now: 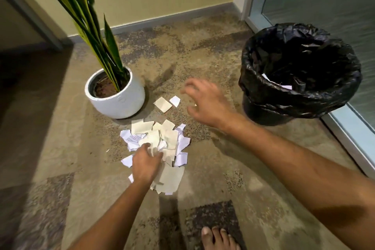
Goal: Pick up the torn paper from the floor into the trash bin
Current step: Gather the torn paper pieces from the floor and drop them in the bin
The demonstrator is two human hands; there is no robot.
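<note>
A pile of torn paper (162, 142), white and cream scraps, lies on the carpet in the middle of the view. Two loose scraps (163, 104) lie a little farther off, beside the plant pot. My left hand (145, 163) rests on the near side of the pile, fingers among the scraps; whether it grips any is hidden. My right hand (205, 102) hovers blurred above the floor between the loose scraps and the trash bin (263, 111), fingers spread and empty. The bin has a black liner, and a few white scraps (284, 86) show inside it.
A white pot (121, 103) with a tall green plant stands left of the paper. A wall and skirting run behind, and a glass door frame (345, 138) lies right of the bin. My bare foot (219, 238) is at the bottom edge.
</note>
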